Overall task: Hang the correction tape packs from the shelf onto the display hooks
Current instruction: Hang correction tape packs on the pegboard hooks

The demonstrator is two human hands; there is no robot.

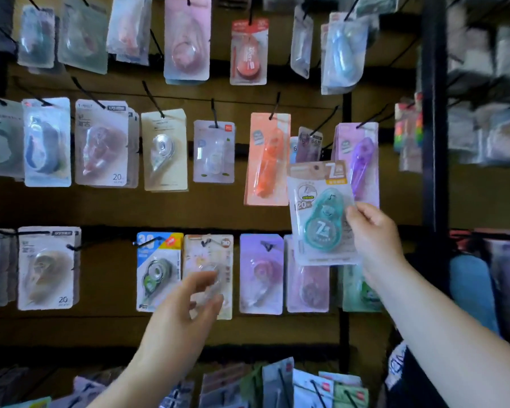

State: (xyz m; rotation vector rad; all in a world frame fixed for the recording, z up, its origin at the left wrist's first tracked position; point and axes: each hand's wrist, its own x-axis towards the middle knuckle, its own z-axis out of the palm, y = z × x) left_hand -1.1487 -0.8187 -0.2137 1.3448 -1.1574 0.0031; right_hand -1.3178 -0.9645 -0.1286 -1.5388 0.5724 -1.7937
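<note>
On my feed, the right arm (442, 334) stretches up from the lower right corner. Its right hand (374, 234) pinches a teal pack (321, 213) by the right edge, thumb on the front. The pack stands upright in front of the board (189, 210), its hang hole free, overlapping a purple pack (358, 160) hung on a hook (371, 117). The left hand (186, 301) reaches up at centre, fingers loosely curved before a cream pack (208, 251) (motion blur: I cannot tell whether it grips or only touches).
</note>
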